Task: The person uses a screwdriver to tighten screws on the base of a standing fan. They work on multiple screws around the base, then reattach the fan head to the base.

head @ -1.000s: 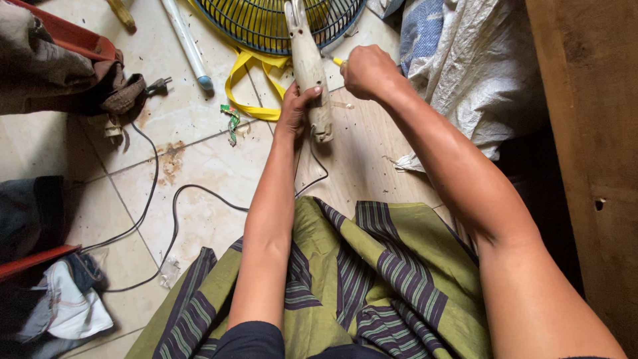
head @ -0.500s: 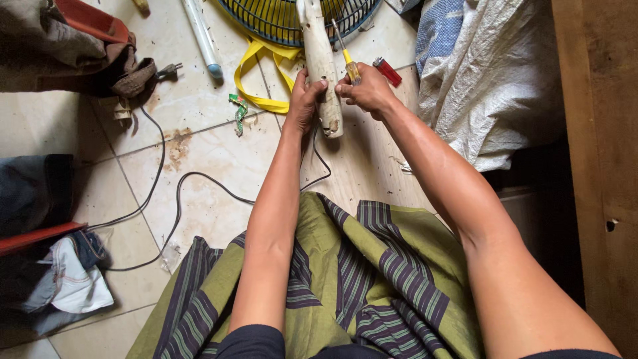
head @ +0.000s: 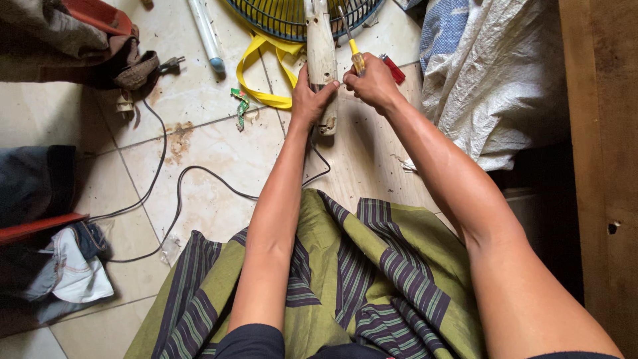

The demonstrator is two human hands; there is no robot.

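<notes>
The left hand (head: 311, 100) is wrapping closed around the dirty cream plastic neck of the fan (head: 321, 56), which is lying lengthwise on the floor and running up to the dark wire fan guard (head: 292, 18) at the top edge of the view. The right hand (head: 373, 81) is closing in a fist on the yellow-handled screwdriver (head: 355, 58), whose metal shaft is angling up and left toward the neck; the tip's contact point cannot be made out.

A yellow flat strap (head: 262, 73) is lying looped under and to the left of the neck. A small red object (head: 393, 68) is resting just beside the right hand. A white tube with a blue end (head: 206, 36) is lying well left of the fan, near a green scrap (head: 240, 106). A black power cord (head: 179, 183) is trailing from the neck's lower end across the floor to a grimy plug (head: 125, 105). A white woven sack (head: 495, 80) is bunching up on the right, against a brown wooden panel (head: 598, 133). Piled clothing (head: 73, 40) is occupying the upper left, and more cloth (head: 66, 266) is lying at the lower left.

The surface is a stained beige tiled floor (head: 219, 146). A green and purple striped cloth (head: 359, 279) is covering the person's lap between both forearms.
</notes>
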